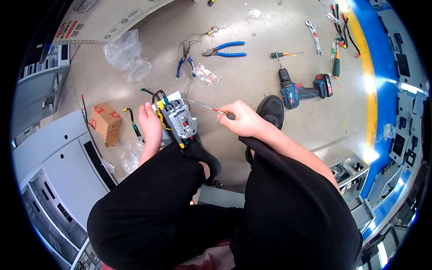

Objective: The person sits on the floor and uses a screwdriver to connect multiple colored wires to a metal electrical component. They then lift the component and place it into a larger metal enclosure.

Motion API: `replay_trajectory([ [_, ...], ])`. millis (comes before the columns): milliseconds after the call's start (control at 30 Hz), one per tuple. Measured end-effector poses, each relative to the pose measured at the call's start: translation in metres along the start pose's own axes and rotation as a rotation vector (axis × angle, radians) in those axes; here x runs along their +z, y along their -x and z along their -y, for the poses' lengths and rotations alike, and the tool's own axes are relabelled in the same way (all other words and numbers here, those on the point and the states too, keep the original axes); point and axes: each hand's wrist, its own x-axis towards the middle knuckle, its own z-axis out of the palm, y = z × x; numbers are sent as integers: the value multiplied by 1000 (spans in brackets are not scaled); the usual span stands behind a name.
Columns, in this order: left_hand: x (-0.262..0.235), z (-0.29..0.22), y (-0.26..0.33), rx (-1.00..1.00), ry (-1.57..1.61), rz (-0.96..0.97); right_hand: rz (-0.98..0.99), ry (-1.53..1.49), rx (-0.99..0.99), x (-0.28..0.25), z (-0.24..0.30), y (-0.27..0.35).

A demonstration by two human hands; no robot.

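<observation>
My left hand (150,123) holds a grey electrical device (180,120) with yellow, green and black wires at its left side, propping it on my left knee. My right hand (240,119) is closed on the handle of a thin screwdriver (202,106). The screwdriver's metal shaft points left, and its tip reaches the top of the grey device. Both my legs, in black trousers, fill the lower part of the view. My black shoe (271,110) rests on the floor just right of my right hand.
On the concrete floor lie blue-handled pliers (225,49), a blue cordless drill (299,90), a green screwdriver (284,55), a wrench (313,35), a small cardboard box (105,121) and clear plastic bags (126,56). Grey metal cabinets (49,157) stand left; a blue panel (382,67) runs along the right.
</observation>
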Motion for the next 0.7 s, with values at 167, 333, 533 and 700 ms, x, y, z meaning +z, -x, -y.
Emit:
replay_trajectory([
  [167, -3, -2, 14, 136, -25, -45, 82, 16, -44, 9, -10, -11],
  [333, -8, 4, 25, 73, 105, -61, 102, 41, -31, 11, -19, -13],
  [533, -8, -2, 27, 24, 91, -34, 138, 25, -33, 12, -12, -28],
  [700, -5, -5, 32, -25, 167, 7, 191, -43, 38, 12, -19, -39],
])
